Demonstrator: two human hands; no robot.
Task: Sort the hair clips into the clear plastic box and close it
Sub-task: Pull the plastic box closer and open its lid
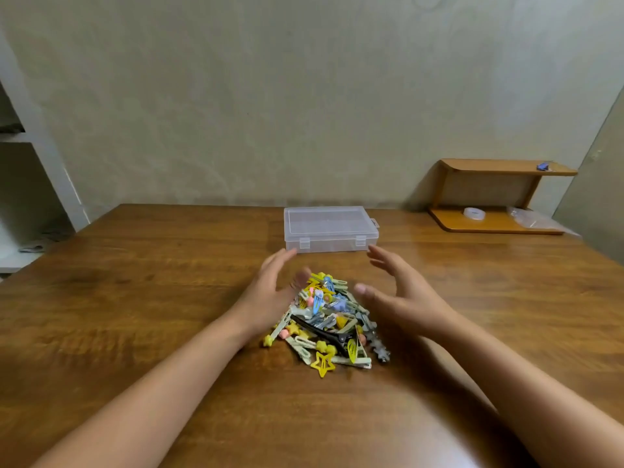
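Note:
A heap of hair clips (pixel 326 320) in yellow, pale green, blue, pink, grey and black lies on the wooden table (pixel 135 298). Behind it stands the clear plastic box (pixel 330 228), lid down, two front latches facing me. My left hand (pixel 270 292) hovers at the heap's left side, fingers straight and reaching toward the box. My right hand (pixel 401 292) hovers at the heap's right side, fingers spread and relaxed. Neither hand holds anything. The fingertips of both end just short of the box's front wall.
A small wooden shelf stand (pixel 496 197) sits at the table's back right, with a roll of tape (pixel 474 213), a plastic bag (pixel 533 219) and a small blue object (pixel 543 166) on it. A white shelving unit (pixel 30 184) stands at the left.

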